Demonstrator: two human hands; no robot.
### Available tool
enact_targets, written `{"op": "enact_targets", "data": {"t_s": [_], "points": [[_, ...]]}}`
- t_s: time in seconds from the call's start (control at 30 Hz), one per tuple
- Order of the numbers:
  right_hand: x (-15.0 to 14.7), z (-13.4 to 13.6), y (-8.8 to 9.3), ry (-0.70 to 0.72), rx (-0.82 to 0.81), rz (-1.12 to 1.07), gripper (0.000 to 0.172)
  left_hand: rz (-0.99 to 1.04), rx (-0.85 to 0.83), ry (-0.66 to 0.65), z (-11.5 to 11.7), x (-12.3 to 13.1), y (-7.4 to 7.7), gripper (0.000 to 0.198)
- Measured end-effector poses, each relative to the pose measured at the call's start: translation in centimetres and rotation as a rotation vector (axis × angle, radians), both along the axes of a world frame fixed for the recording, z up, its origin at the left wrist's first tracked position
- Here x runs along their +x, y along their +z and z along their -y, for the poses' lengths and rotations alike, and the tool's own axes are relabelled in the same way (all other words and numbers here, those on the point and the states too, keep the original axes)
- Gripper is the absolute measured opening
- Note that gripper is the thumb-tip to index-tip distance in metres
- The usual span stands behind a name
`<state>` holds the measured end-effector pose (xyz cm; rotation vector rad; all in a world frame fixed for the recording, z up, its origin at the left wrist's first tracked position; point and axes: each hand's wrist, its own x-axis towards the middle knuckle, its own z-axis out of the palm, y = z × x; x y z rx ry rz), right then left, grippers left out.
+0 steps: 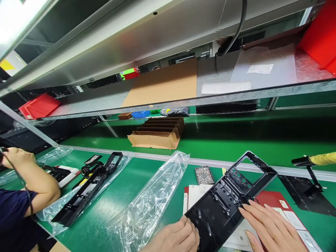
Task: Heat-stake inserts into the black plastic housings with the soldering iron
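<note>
The panel (219, 210) slants over the red-and-white fixture (270, 197); the left hand (177, 236), fingers curled, grips its left edge; the right hand (274, 227), fingers outstretched, has its tips at the right edge, though whether they press I cannot tell; just beyond sits a screw tray (204, 175); leftward lie a clear bag (153, 199), then a long black part (88, 192), near a co-worker's arm (43, 183).

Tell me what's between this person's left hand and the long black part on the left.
The head view shows a clear plastic bag, then green bench, between the left hand and long black part.
</note>
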<state>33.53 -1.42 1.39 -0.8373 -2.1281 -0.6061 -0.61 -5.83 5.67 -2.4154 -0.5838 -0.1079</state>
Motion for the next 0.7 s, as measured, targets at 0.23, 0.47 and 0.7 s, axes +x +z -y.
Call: {"op": "enact_targets", "data": {"t_s": [0.23, 0.47, 0.7], "points": [[0.1, 0.2, -0.5, 0.007, -0.007, 0.012, 0.032, 0.028, 0.048, 0.0, 0.2, 0.3, 0.7, 0.021], [0.1, 0.0, -1.1, -0.003, -0.019, -0.005, 0.032, -0.005, 0.023, -0.014, 0.3, 0.0, -0.7, 0.013], [0.0, 0.4, -1.3, 0.024, -0.039, -0.02, 0.032, 0.031, -0.011, 0.032, 0.7, 0.3, 0.9, 0.019]]}}
